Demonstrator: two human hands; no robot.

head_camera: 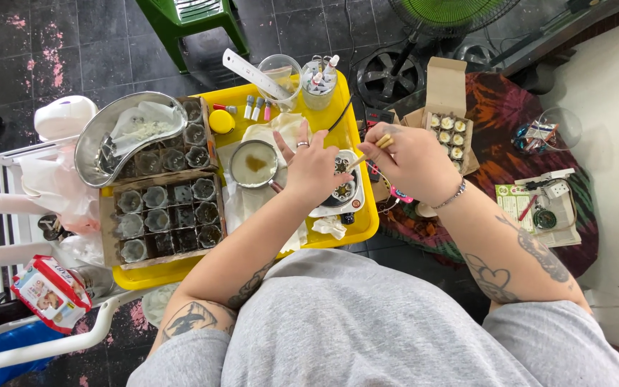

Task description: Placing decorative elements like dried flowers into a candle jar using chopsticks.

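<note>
Yellow tray (180,269) carries a small white mold (349,193) at its 3 o'clock edge, left hand (314,170) palm-down on it, fingers spread toward 11, right hand (410,159) at 3 pinching wooden sticks (368,152).

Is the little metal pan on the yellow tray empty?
No, the little metal pan on the yellow tray holds a thin pool of pale liquid with a brownish patch in its middle.
</note>
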